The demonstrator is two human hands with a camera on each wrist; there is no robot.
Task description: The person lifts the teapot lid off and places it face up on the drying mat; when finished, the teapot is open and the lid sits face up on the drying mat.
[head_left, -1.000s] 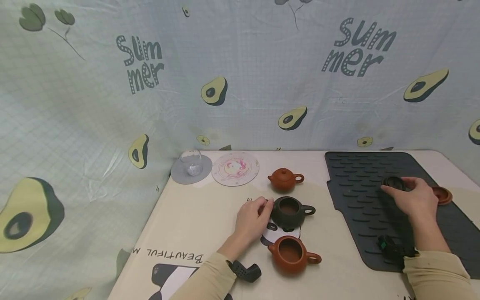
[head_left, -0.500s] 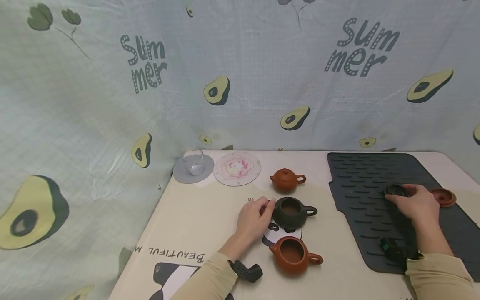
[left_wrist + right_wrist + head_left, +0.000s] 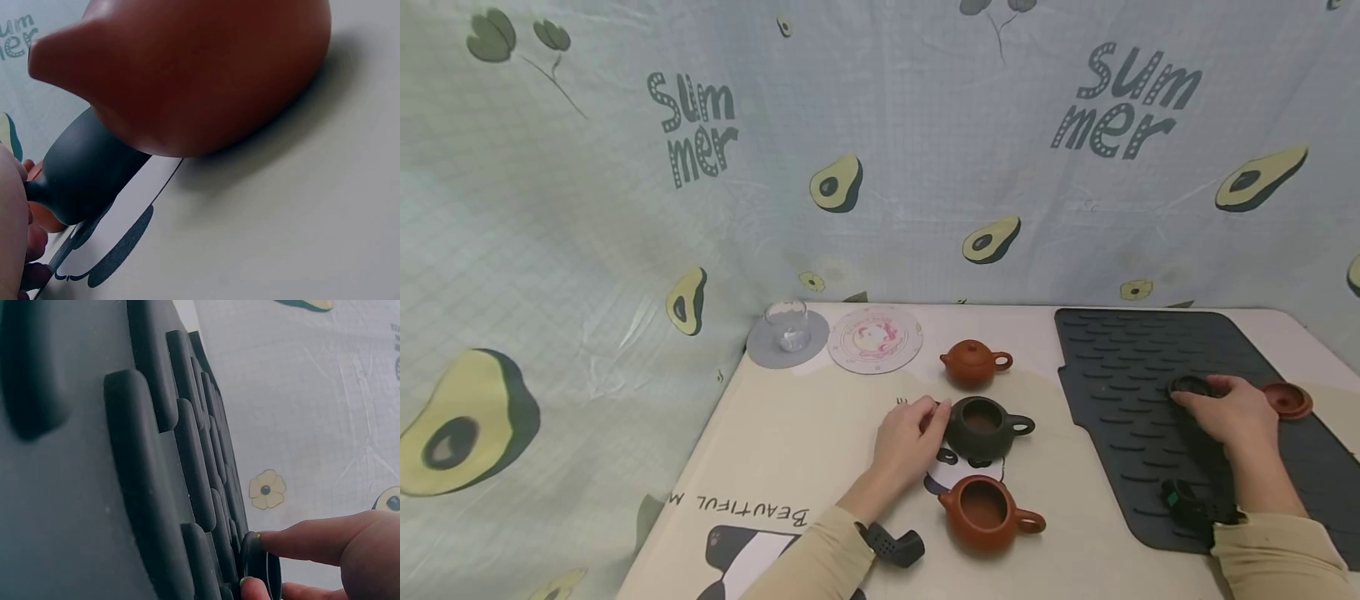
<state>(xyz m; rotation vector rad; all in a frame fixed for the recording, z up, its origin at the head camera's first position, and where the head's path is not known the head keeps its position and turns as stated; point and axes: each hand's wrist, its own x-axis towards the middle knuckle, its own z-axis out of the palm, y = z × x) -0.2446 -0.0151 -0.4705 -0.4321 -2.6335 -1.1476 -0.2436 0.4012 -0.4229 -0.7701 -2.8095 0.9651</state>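
Note:
My left hand (image 3: 910,446) pinches the spout of a black teapot (image 3: 979,429), whose top stands open. In the left wrist view that black teapot (image 3: 84,169) is partly hidden behind a nearer reddish-brown teapot (image 3: 212,75). Over on the dark ridged mat (image 3: 1120,400), my right hand (image 3: 1236,412) holds a small round black teapot lid (image 3: 1189,385) by its edge, between thumb and fingers. From the right wrist, the lid (image 3: 253,559) shows edge-on, right at the mat's ridges. A reddish-brown lid (image 3: 1288,401) lies just right of this hand, hollow side up.
The lidless reddish-brown teapot (image 3: 985,517) stands nearest me, its handle to the right. Behind the black one is a smaller reddish-brown teapot (image 3: 972,364) with its lid on. A clear glass (image 3: 788,327) on a grey coaster and a pink-printed round coaster (image 3: 874,339) sit back left.
My right hand has lowered the black lid closer to the mat and levelled it. The left hand stays at the black teapot's spout. The head view has shifted slightly.

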